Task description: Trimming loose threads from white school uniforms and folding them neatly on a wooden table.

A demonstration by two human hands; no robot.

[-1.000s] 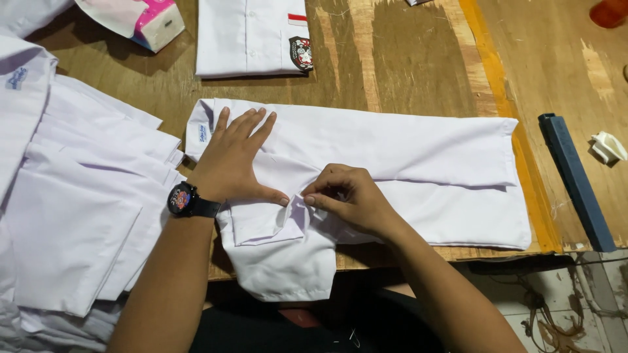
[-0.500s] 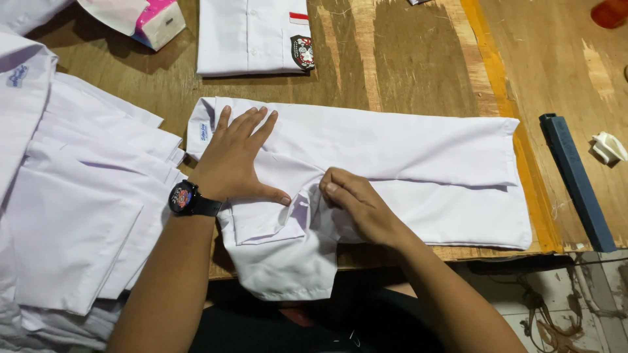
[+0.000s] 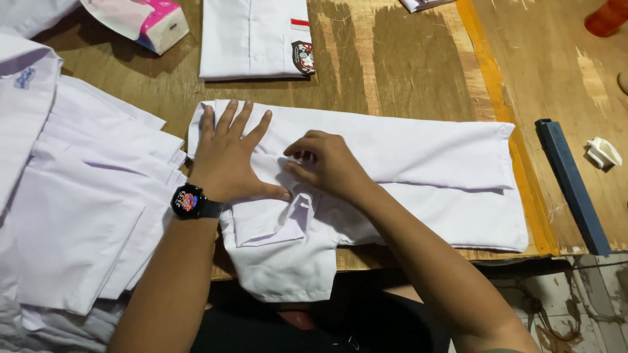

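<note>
Worn plywood tabletop (image 3: pixel 405 72) carries a white shirt (image 3: pixel 405 176) folded lengthwise across the middle of the frame. Left hand (image 3: pixel 229 153) presses flat on it, fingers spread apart, a black watch (image 3: pixel 190 201) at the wrist. Right hand (image 3: pixel 327 163) rests beside it, fingers curled loosely, clamping nothing. Stacked shirts (image 3: pixel 78 209) fill the left.

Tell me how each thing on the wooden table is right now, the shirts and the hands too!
White cotton shirt: folded lengthwise, sleeve hanging off the table edge.
Left hand: flat, fingers spread, pressing the shirt.
Right hand: fingers curled on the fabric.
Badged white shirt: neatly folded.
Pile of white shirts: stacked, unfolded.
Black round wristwatch: strapped on.
</note>
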